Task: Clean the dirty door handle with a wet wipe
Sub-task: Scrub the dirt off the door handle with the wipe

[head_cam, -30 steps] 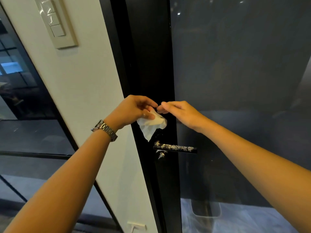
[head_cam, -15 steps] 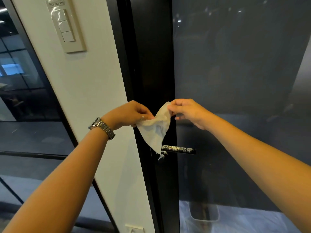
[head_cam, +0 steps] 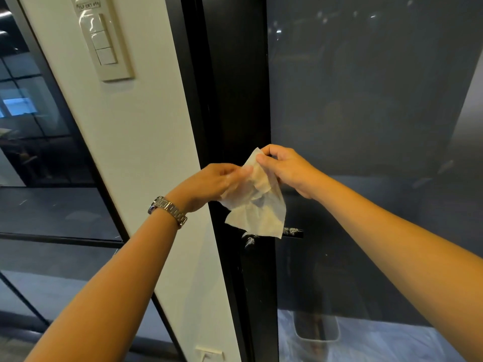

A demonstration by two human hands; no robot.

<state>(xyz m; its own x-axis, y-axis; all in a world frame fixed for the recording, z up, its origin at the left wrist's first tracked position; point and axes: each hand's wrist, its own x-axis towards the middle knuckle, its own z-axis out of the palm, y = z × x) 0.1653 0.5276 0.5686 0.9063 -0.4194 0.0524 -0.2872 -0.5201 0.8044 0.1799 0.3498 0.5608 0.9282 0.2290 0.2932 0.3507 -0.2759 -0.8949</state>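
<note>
Head view: I see left hand [head_cam: 209,184] and right hand [head_cam: 290,171] both pinching a wet wipe [head_cam: 256,207], which hangs over the speckled door handle [head_cam: 293,232].

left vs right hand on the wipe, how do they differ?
Left hand sits lower and pinches the wipe at its left edge; right hand is higher and pinches its top corner. The left wrist wears a watch; the right wrist is bare. Both hold the same wipe, which hangs in front of the handle.
</note>
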